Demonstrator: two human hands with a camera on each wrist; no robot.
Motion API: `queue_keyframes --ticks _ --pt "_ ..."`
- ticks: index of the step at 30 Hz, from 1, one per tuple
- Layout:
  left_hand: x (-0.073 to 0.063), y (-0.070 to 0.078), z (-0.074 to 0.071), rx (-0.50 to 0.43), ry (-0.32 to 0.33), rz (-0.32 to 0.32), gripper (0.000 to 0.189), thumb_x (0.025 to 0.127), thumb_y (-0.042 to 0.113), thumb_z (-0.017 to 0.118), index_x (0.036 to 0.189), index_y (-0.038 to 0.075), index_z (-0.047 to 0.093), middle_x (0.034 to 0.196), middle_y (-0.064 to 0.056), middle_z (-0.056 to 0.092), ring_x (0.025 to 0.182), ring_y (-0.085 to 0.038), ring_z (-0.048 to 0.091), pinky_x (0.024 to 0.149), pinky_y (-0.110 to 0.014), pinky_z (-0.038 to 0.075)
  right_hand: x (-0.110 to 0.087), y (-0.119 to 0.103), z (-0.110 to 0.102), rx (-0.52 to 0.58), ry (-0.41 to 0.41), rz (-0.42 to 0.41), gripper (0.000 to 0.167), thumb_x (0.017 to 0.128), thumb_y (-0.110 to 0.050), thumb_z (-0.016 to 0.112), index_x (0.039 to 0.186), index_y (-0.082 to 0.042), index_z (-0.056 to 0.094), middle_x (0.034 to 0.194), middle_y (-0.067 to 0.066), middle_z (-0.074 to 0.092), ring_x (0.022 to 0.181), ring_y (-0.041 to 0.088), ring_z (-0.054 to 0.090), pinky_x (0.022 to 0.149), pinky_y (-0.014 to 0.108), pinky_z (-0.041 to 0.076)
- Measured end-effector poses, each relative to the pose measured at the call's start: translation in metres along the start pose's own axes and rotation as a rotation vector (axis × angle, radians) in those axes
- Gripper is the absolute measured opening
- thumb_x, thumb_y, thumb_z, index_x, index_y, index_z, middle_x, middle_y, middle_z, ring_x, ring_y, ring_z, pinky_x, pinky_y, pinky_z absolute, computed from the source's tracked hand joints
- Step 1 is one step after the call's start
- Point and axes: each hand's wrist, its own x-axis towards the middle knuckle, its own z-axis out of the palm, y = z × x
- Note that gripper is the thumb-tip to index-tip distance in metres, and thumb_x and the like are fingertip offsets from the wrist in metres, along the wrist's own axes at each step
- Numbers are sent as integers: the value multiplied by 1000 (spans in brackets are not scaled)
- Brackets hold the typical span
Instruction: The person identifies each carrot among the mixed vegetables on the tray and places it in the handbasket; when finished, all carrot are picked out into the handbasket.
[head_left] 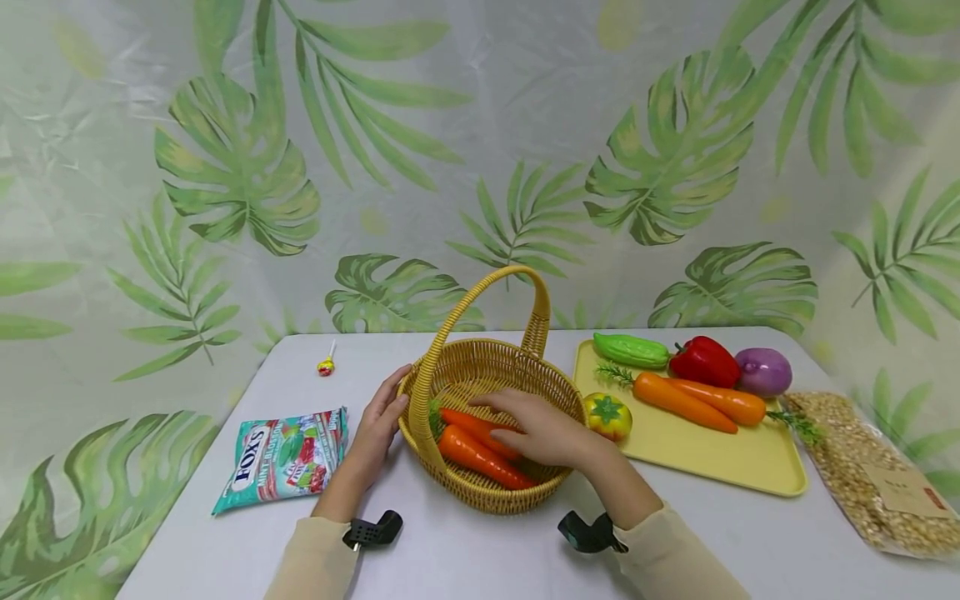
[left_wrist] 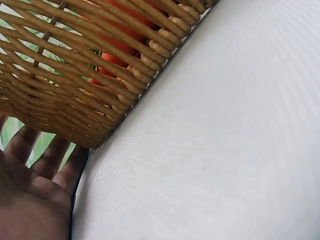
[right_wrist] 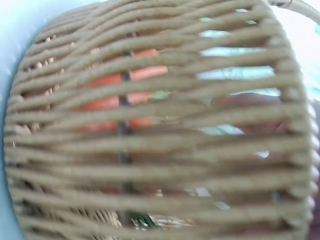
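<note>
A wicker basket [head_left: 491, 498] with a tall arched handle stands mid-table, two carrots [head_left: 480, 458] lying in its lower part. My left hand [head_left: 378, 423] rests against the basket's left side near the rim. In the left wrist view, that hand's fingers [left_wrist: 52, 155] stretch along the outside of the woven wall [left_wrist: 60, 75]. Over the basket's right rim reaches my right hand [head_left: 543, 429], its fingers extended above the carrots and gripping nothing visible. The right wrist view is filled by the basket's wall [right_wrist: 150, 142], with orange showing through the gaps and the hand mostly hidden.
Right of the basket, a yellow tray [head_left: 720, 475] bears more carrots [head_left: 678, 402], a green vegetable [head_left: 630, 351], a red bell pepper [head_left: 705, 362] and a purple onion [head_left: 763, 372]. A yellow-green fruit [head_left: 608, 417] sits between. Nearby lie a grain bag [head_left: 862, 450], candy bag [head_left: 288, 458] and lollipop [head_left: 326, 367].
</note>
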Motion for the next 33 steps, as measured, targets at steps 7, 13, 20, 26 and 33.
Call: queue_keyframes --ticks 7,13,20,26,33 --pt "-1 -1 0 -12 2 4 48 106 30 41 154 30 34 164 2 32 149 -19 34 121 -45 28 -15 4 -17 7 128 -39 51 98 -16 62 148 -18 47 141 2 56 127 25 57 106 47 48" --pt "0 -2 0 -11 -2 18 48 107 30 41 154 29 34 164 0 31 150 -23 31 122 -49 26 -31 12 -36 38 227 -16 57 98 -17 64 150 -21 43 143 5 55 127 26 57 104 51 50" --pt "0 -2 -1 -8 -3 17 48 106 31 41 154 30 33 164 2 31 147 -16 35 120 -42 31 -43 28 -52 90 290 26 56 98 -13 63 150 -15 43 146 9 52 129 36 54 101 58 50" --pt "0 -2 -1 -4 -3 10 48 107 31 41 154 31 34 164 4 32 141 -2 40 115 -27 35 -53 47 -63 55 328 46 56 96 -10 65 148 -17 46 144 10 53 126 35 55 99 58 51" --pt "0 -1 0 -17 -2 17 48 106 30 41 154 31 34 164 2 31 136 6 42 107 -14 38 -67 69 -72 26 354 95 56 97 -15 65 149 -13 45 149 16 48 127 41 53 99 64 48"
